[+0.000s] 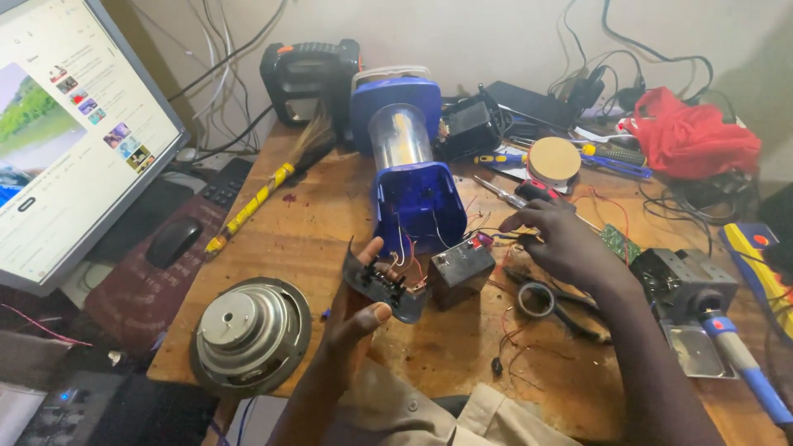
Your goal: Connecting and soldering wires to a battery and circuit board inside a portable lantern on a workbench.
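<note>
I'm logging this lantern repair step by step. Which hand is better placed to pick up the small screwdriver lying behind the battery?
Probably the right hand: it is empty and its fingertips almost reach the screwdriver. The left hand holds the dark panel.

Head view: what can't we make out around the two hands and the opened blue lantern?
- Right hand: fingertips lie among wires, any contact unclear.
- Left hand: grip on the dark switch panel, underside hidden by palm.
- Blue lantern: wire joints inside the base too small.
- Small black battery: terminals blurred.
- Soldering iron: cut off by the edge.
</note>
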